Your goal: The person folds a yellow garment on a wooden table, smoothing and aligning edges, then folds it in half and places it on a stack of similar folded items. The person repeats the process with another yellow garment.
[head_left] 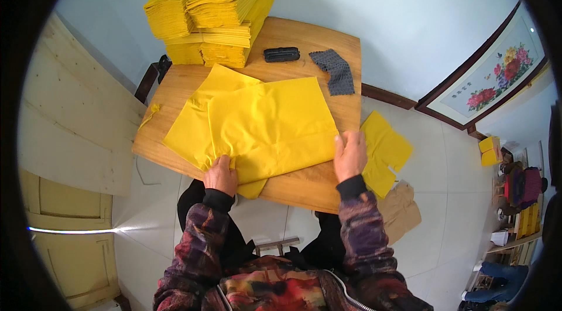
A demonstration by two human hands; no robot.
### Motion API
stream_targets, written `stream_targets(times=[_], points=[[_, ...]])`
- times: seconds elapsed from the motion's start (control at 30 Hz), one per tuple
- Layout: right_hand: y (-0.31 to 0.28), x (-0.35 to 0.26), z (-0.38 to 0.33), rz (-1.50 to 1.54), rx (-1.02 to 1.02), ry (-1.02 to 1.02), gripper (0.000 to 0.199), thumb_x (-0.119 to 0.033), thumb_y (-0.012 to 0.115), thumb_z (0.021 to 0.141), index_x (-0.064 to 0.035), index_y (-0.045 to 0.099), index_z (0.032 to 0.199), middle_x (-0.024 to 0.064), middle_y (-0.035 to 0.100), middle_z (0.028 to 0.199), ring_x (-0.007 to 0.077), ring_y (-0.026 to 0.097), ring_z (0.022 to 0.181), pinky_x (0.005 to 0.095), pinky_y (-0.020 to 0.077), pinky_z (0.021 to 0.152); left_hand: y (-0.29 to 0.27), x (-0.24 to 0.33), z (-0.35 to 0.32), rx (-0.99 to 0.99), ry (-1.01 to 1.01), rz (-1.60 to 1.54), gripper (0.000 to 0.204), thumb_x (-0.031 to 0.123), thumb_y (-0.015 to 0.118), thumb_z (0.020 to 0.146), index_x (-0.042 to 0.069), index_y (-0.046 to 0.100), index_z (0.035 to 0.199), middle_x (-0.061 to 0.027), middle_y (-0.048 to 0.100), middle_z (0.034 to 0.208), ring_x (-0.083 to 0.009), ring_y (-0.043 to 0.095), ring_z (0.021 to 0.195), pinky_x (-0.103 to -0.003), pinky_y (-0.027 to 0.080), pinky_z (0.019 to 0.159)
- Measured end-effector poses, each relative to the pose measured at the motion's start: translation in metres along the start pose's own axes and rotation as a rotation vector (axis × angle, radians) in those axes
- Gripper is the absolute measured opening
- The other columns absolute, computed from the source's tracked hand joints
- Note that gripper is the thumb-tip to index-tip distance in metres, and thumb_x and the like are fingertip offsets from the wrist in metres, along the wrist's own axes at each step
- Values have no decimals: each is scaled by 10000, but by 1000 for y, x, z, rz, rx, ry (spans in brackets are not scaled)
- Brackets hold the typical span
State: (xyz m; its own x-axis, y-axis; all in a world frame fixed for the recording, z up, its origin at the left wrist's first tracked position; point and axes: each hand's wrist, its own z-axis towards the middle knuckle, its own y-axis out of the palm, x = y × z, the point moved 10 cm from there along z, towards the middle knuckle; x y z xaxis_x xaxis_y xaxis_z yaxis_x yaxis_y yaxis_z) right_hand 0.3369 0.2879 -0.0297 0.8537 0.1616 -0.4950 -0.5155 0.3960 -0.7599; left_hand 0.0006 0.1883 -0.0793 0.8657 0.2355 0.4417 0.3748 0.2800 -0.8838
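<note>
A yellow fabric piece (272, 118) lies spread on the wooden table in front of me, over another yellow fabric piece (187, 126) that shows at its left. My left hand (221, 176) is closed on the near left edge of the upper piece, where the fabric puckers around my fingers. At the right end of the same piece, my right hand (350, 156) grips its edge, fingers curled with the fingertips partly hidden. A bit of yellow fabric (253, 188) hangs over the near table edge between my hands.
Bundled stacks of folded yellow fabric (228, 6) stand at the table's (293, 33) far left. A black case-like object (281, 54) and a dark grey cloth (335, 71) lie at the back. More yellow fabric (383, 150) and brown paper (400, 211) are on the floor at right.
</note>
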Motion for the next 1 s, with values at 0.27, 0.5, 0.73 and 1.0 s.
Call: stream_targets(times=[0.27,0.5,0.73,1.0], points=[[53,-120,-82,76,-330,-538,577,-232,742,799,-127,532,1327,61,447,1418,306,348,1355,562,295,1084,3,-5,-1,0,-18,3,148,113,608,783,53,543,902,-197,644,902,-427,627,809,-511,504,683],[78,-97,-68,-43,-454,-449,562,-278,671,874,-139,474,1382,68,386,1483,330,287,1409,606,223,1115,5,-8,-1,-15,-33,-12,145,131,596,804,48,547,912,-192,652,908,-409,634,826,-495,507,686],[81,-95,-67,-66,-499,-421,574,-303,623,912,-132,421,1421,62,321,1525,315,247,1434,612,174,1132,4,-7,0,-8,-37,-27,141,135,591,817,52,544,921,-196,653,898,-408,636,802,-501,502,677],[73,-90,-59,-8,-432,-386,528,-294,606,924,-101,451,1390,88,352,1501,334,285,1406,607,211,1111,1,-7,-2,-18,-40,-35,128,155,597,850,65,537,919,-193,651,888,-411,634,797,-503,500,670]])
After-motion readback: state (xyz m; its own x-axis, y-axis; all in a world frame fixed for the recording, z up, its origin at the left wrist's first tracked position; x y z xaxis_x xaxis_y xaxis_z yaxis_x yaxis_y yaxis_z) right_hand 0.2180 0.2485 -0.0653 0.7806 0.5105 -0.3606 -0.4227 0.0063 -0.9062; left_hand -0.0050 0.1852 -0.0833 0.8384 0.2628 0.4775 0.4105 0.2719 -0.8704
